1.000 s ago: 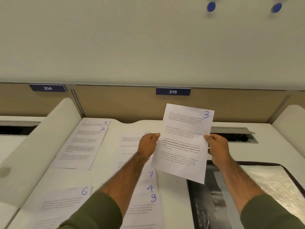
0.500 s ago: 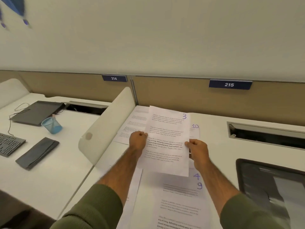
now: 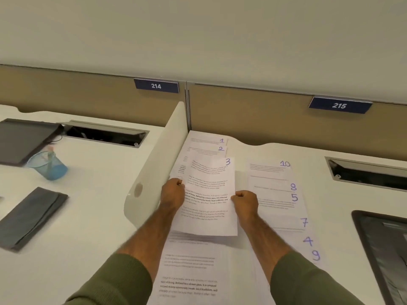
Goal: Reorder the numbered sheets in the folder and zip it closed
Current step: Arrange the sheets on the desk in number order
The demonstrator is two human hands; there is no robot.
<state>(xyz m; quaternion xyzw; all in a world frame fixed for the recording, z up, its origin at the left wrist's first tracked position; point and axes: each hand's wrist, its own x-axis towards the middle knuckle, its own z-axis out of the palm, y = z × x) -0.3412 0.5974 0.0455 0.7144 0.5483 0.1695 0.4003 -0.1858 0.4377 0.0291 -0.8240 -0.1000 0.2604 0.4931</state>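
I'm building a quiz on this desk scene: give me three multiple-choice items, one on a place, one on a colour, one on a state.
1. Where is sheet 3?
A. over sheets 1 and 2
B. in the folder
C. on desk 214

2. What colour is the cup?
A. red
B. blue
C. yellow

3. How is sheet 3 held?
A. left hand alone
B. lying free
C. both hands

Answers:
1 A, it overlaps sheet 2 below sheet 1.
2 B, translucent blue.
3 C, the left hand and the right hand pinch its side edges.
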